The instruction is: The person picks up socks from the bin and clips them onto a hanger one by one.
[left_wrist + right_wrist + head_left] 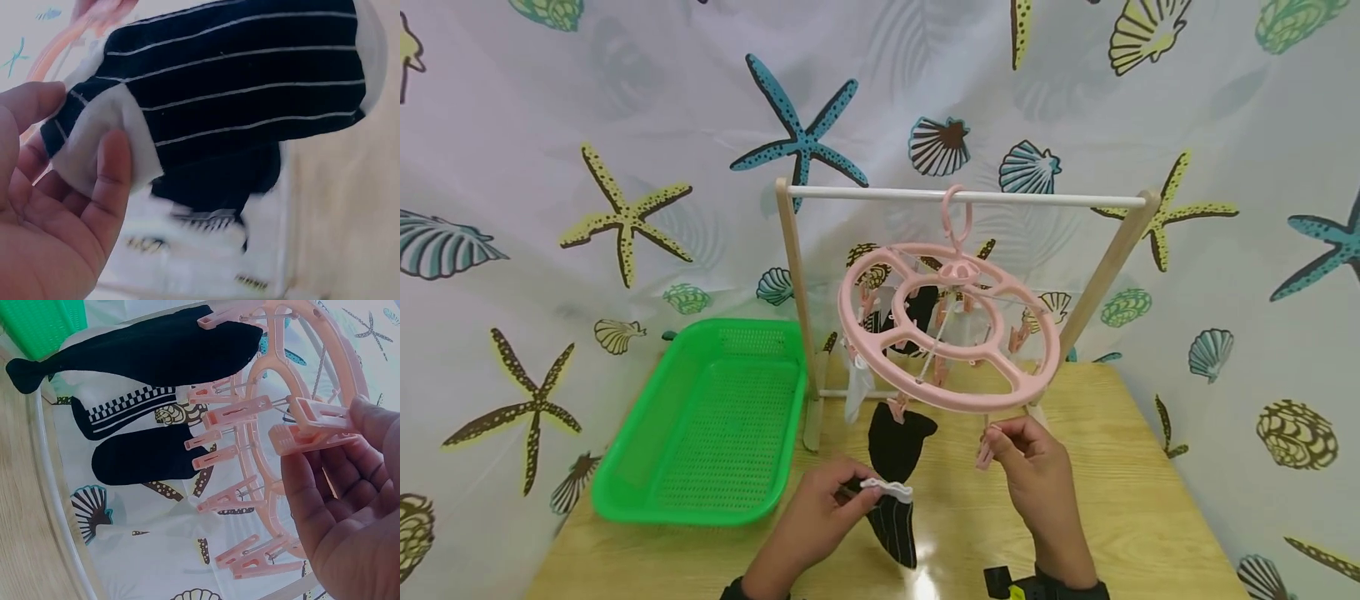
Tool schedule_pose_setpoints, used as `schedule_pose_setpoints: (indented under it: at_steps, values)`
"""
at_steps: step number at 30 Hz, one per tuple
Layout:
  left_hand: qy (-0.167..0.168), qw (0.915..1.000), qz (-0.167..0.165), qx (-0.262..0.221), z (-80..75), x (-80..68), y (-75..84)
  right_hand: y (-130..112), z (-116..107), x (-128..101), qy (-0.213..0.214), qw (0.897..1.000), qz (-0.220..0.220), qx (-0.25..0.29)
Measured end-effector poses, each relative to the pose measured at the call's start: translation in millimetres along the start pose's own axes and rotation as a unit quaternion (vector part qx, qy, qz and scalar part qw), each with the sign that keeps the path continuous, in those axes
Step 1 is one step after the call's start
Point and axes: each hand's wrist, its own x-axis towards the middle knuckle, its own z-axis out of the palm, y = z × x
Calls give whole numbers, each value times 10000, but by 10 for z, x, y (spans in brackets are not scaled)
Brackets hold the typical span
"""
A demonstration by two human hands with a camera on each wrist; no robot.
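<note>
A pink round peg hanger [950, 325] hangs from the white rail [962, 197] of a small wooden rack. Several dark socks hang from its pegs, one plain black sock [897, 440] at the front. My left hand [820, 521] pinches a black sock with thin white stripes and a white cuff [891, 512] low over the table; the left wrist view shows that striped sock [237, 94] against my fingers [109, 187]. My right hand [1033, 471] pinches a pink peg [985, 454] dangling from the hanger's front rim, seen close as the peg [312, 428] between thumb and fingers.
A green plastic basket [715, 425] stands on the wooden table [1135, 508] left of the rack. A curtain printed with shells and starfish [625, 208] surrounds the table on all sides. The rack's wooden legs [797, 308] stand behind the hanger.
</note>
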Motion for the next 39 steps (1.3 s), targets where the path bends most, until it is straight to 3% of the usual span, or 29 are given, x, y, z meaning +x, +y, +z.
schedule_pose_setpoints:
  at_steps: [6, 12, 24, 39]
  values:
    - [-434, 9984, -210, -284, 337, -14, -34, 14, 56, -14, 44, 9998, -129, -148]
    - [-394, 9990, -17, -222, 535, 53, -36, 34, 106, -33, 2, 9993, -362, -78]
    - [-79, 9996, 285, -13, 642, 276, 178, -11, 134, -31, 41, 9988, -444, -214]
    - [174, 9987, 82, -470, 750, 395, 261, -58, 147, -53, 178, 9984, -470, -253]
